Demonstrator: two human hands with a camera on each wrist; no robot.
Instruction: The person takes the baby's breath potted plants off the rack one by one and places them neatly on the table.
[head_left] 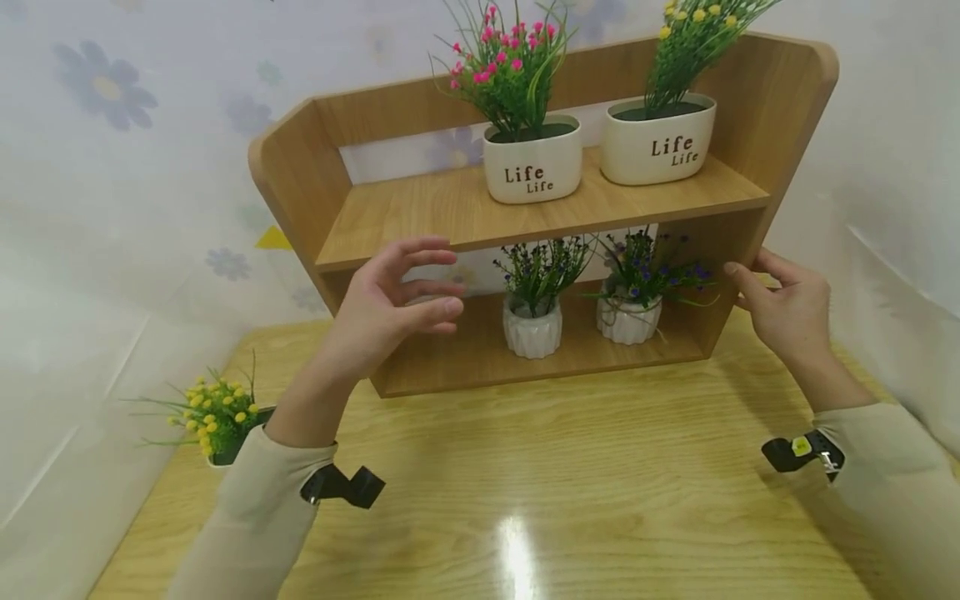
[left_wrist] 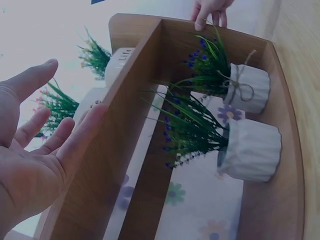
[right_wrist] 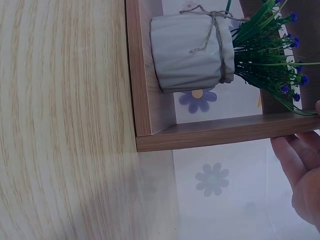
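A two-tier wooden shelf point(head_left: 420, 212) stands on the table. At its right side panel is my right hand point(head_left: 793, 310), which grips the panel's edge with the thumb in front and fingers on the outer face. My left hand point(head_left: 378, 300) hovers before the shelf's left part, fingers spread and holding nothing. On the upper tier sit a white pot with pink flowers point(head_left: 532, 171) and a white pot with yellow flowers point(head_left: 660, 146). Below are two ribbed white pots with purple flowers, the left one point(head_left: 532, 329) plain, the right one point(right_wrist: 187, 52) tied with twine.
Left of the shelf, partly hidden by my left sleeve, a potted plant with yellow flowers point(head_left: 213, 417) is on the wooden table point(head_left: 570, 467). A flower-patterned white covering point(head_left: 172, 208) hangs behind the shelf.
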